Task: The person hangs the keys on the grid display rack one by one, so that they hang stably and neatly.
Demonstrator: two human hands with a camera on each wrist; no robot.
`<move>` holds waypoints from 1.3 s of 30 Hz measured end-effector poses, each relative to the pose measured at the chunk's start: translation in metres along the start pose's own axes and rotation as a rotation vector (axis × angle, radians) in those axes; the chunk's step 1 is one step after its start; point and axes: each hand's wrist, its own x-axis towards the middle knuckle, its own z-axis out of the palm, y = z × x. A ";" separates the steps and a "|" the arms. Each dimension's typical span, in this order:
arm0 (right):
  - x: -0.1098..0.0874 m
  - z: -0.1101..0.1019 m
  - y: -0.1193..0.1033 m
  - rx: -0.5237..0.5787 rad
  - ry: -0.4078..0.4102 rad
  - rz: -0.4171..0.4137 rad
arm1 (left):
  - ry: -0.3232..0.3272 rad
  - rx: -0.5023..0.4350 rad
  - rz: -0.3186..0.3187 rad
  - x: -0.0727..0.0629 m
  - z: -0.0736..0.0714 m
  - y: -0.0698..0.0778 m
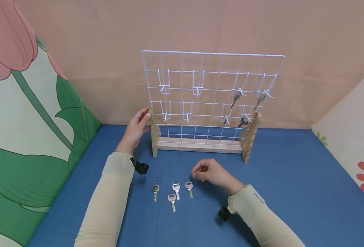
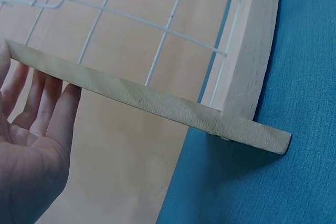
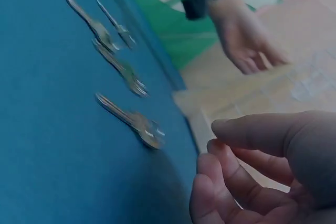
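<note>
My left hand (image 1: 135, 128) holds the left wooden upright (image 1: 154, 137) of a white wire rack (image 1: 213, 54) near its top. In the left wrist view its fingers (image 2: 65, 111) lie against the wood, with the thumb at the upright's end. My right hand (image 1: 212, 173) hovers over the blue surface, fingers loosely curled and nothing visible between them. Just left of it lies the nearest key (image 1: 189, 185), its ring up. Beside that lie a silver key (image 1: 176, 187), a lower key (image 1: 172, 198) and a darker key (image 1: 155, 188). In the right wrist view these are blurred.
Double-prong white hooks stand out from the grid in two rows; the left hooks (image 1: 164, 90) are bare. On the right-hand hooks hang several keys, among them an upper key (image 1: 236, 98) and a black-headed key (image 1: 243, 121). A wooden crossbar (image 1: 197, 145) joins the uprights.
</note>
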 end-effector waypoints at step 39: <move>0.008 0.028 -0.006 -0.251 -0.076 -0.039 | 0.000 0.019 -0.014 0.000 -0.001 0.000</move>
